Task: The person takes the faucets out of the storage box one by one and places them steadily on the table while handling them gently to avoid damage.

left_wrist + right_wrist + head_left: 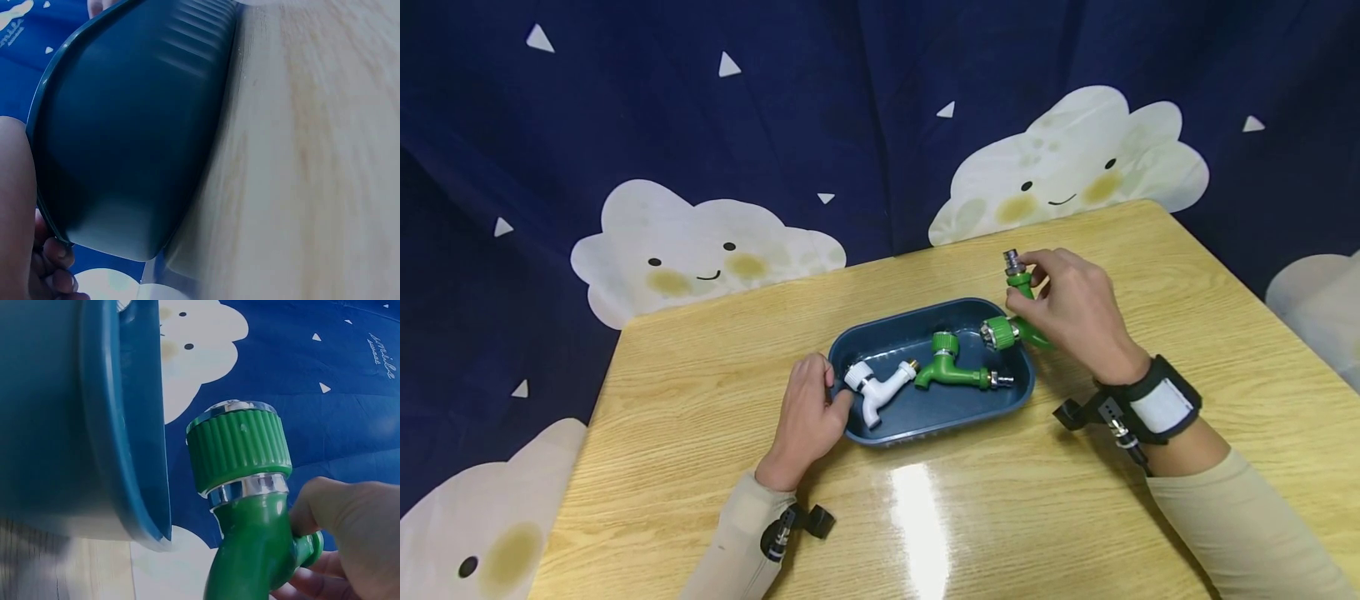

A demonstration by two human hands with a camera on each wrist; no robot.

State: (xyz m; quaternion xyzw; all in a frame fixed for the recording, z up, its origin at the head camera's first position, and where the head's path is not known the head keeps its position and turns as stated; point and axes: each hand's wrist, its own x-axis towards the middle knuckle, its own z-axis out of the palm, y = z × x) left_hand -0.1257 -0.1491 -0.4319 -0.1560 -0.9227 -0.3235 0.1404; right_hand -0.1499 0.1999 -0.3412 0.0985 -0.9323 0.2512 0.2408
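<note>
My right hand (1075, 308) pinches a green faucet (1000, 333) between thumb and fingers, over the right end of a dark blue plastic basin (925, 427). The faucet's metal nozzle points up and away; its ribbed green knob (240, 447) stands beside the basin wall in the right wrist view. At the basin's left end my left hand (808, 412) grips the rim, thumb over the near side and fingers curled at the outside. Inside the basin lie a white faucet (883, 390) at the left and a second green faucet (953, 371) near the middle.
The basin rests on a light wood table (715, 433). Behind the table hangs a dark blue cloth (880, 100) printed with white clouds and triangles. Both wrists carry small strapped cameras, the right one on a black wristband (1150, 404).
</note>
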